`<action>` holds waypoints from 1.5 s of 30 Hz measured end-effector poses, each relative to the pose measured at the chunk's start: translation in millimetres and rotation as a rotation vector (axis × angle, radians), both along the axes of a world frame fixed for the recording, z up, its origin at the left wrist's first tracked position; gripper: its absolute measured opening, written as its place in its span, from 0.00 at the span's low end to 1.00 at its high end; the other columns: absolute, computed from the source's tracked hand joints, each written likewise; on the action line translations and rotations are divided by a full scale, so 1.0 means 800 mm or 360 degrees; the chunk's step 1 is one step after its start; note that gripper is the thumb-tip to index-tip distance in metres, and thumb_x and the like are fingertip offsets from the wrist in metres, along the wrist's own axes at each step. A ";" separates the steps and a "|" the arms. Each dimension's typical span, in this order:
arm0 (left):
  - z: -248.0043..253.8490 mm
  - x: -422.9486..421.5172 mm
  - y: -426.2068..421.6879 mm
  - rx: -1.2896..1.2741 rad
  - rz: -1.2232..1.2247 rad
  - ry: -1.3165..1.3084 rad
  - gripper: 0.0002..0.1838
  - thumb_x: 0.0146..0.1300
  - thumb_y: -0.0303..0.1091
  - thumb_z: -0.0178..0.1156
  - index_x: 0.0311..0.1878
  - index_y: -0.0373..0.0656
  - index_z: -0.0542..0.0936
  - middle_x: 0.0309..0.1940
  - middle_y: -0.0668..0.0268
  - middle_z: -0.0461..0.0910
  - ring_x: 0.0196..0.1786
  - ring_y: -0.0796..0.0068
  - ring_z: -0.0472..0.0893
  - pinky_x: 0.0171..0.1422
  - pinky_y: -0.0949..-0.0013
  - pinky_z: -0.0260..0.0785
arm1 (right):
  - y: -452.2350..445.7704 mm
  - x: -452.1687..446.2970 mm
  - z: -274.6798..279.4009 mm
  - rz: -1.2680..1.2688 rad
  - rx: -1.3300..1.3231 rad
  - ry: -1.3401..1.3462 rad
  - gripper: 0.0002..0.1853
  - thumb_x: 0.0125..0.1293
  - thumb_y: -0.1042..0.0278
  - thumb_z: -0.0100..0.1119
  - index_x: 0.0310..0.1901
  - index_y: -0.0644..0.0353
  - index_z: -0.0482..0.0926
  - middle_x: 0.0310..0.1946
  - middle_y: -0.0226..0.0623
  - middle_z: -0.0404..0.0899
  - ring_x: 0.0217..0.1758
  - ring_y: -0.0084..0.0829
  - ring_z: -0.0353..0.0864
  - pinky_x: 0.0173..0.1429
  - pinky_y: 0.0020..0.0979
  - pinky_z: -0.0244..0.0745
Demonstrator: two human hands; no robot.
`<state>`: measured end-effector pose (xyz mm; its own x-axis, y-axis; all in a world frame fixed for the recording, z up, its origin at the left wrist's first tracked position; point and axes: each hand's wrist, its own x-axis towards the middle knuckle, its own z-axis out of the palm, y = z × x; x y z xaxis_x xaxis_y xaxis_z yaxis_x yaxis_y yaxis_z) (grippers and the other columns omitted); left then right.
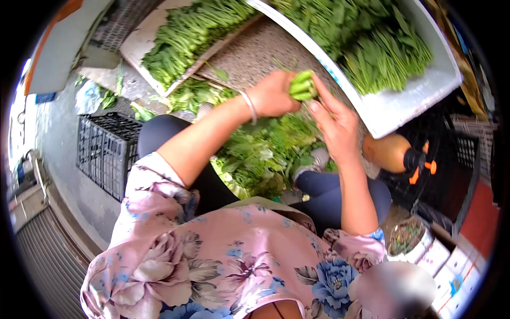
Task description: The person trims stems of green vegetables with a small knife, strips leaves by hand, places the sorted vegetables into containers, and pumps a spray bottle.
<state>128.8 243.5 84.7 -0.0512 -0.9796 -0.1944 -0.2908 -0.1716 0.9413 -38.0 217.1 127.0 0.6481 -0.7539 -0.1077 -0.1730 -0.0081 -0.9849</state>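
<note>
"Two hands up front. Which one's got the bunch point(302, 86)?"

"L hand point(272, 95). Fingers curled snugly round the stems, stem ends poking out twd the R. It's in mid-air, just off the left edge of the white box point(380, 119)."

"& the R hand point(337, 121)?"

"Right up by the stem ends, fingers out straight, thumb parted from them. Can't tell if it's pinching anything b/w."

"Heavy, d'you reckon?"

"Prob. light. Stems look firm & juicy, so they'd prob. snap if bent hard. Could be slippery if wet, can't see tho. Leafy end's hard to make out; prob. soft, bruises easily."

"Best hold?"

"Round the stems, a bit back from the ends. Firm enough to stop them sliding, no crushing."

"What else is abt?"

"More greens point(390, 63) in the box, plus a stack point(199, 37) on the tray point(146, 34), reaching nearly to its near corner. Loose leaves point(265, 151) below the hands. Spray bottle point(387, 151) by the box's near corner."
</note>
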 end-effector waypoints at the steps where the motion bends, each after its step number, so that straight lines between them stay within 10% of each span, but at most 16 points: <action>1: 0.005 -0.001 0.001 -0.0049 0.0036 -0.0068 0.13 0.43 0.28 0.61 0.33 0.36 0.73 0.23 0.63 0.76 0.26 0.76 0.74 0.32 0.71 0.68 | -0.003 -0.001 -0.004 -0.0027 0.0003 0.0008 0.22 0.61 0.70 0.54 0.58 0.59 0.67 0.41 0.32 0.78 0.36 0.15 0.73 0.42 0.19 0.68; 8: -0.001 0.003 -0.002 -0.0094 0.0089 -0.0097 0.16 0.39 0.30 0.62 0.34 0.36 0.73 0.26 0.56 0.77 0.30 0.65 0.78 0.38 0.66 0.70 | -0.013 -0.003 -0.011 -0.0421 0.0144 -0.0293 0.20 0.64 0.71 0.50 0.58 0.60 0.67 0.22 0.18 0.65 0.17 0.08 0.49 0.18 0.14 0.43; 14: 0.018 0.088 0.007 0.0200 -0.0016 -0.0423 0.16 0.42 0.25 0.59 0.39 0.40 0.72 0.32 0.59 0.78 0.36 0.66 0.77 0.42 0.66 0.72 | -0.022 -0.007 0.005 -0.0707 0.0297 -0.0281 0.23 0.66 0.68 0.46 0.62 0.59 0.61 0.17 0.21 0.55 0.16 0.12 0.52 0.17 0.15 0.48; 22: -0.038 0.305 0.058 0.0307 -0.0163 -0.2208 0.19 0.50 0.29 0.58 0.48 0.51 0.71 0.38 0.66 0.76 0.46 0.71 0.75 0.56 0.64 0.58 | -0.025 0.009 -0.005 -0.0615 0.0176 -0.0126 0.24 0.67 0.67 0.44 0.63 0.61 0.57 0.17 0.22 0.55 0.16 0.12 0.52 0.17 0.15 0.48; 26: -0.094 0.374 0.060 -0.0084 -0.0337 -0.2363 0.18 0.55 0.23 0.48 0.48 0.56 0.71 0.45 0.68 0.75 0.55 0.71 0.70 0.63 0.59 0.54 | -0.028 0.022 -0.017 -0.0559 0.0118 -0.0025 0.25 0.66 0.70 0.46 0.63 0.63 0.57 0.16 0.19 0.54 0.16 0.10 0.51 0.17 0.14 0.46; 31: -0.156 0.375 0.079 0.0317 -0.0034 -0.2222 0.53 0.45 0.10 0.47 0.67 0.74 0.40 0.70 0.65 0.32 0.72 0.64 0.35 0.73 0.53 0.30 | -0.034 0.035 -0.033 -0.0501 0.0082 0.0195 0.26 0.64 0.71 0.48 0.63 0.62 0.57 0.16 0.18 0.55 0.16 0.10 0.50 0.18 0.14 0.45; 39: -0.138 0.357 0.096 0.0301 0.0876 -0.2236 0.53 0.39 0.24 0.62 0.68 0.57 0.44 0.66 0.55 0.47 0.69 0.56 0.49 0.71 0.59 0.45 | -0.040 0.024 -0.052 -0.0383 0.0134 0.0371 0.25 0.64 0.71 0.48 0.63 0.60 0.58 0.22 0.20 0.65 0.19 0.09 0.52 0.21 0.14 0.49; 41: -0.133 0.359 0.092 0.0930 0.1163 -0.1580 0.51 0.38 0.23 0.62 0.68 0.53 0.46 0.58 0.53 0.58 0.60 0.54 0.62 0.65 0.60 0.56 | -0.039 0.021 -0.057 -0.0393 0.0112 0.0388 0.26 0.64 0.71 0.49 0.63 0.60 0.58 0.28 0.23 0.70 0.20 0.09 0.53 0.22 0.13 0.51; 45: -0.212 0.387 0.109 0.0283 0.0983 -0.1586 0.44 0.38 0.18 0.56 0.64 0.37 0.53 0.53 0.49 0.62 0.55 0.51 0.66 0.60 0.64 0.61 | -0.031 0.030 -0.047 -0.0178 -0.0091 0.0632 0.24 0.61 0.72 0.53 0.60 0.62 0.64 0.49 0.31 0.73 0.25 0.13 0.61 0.29 0.18 0.62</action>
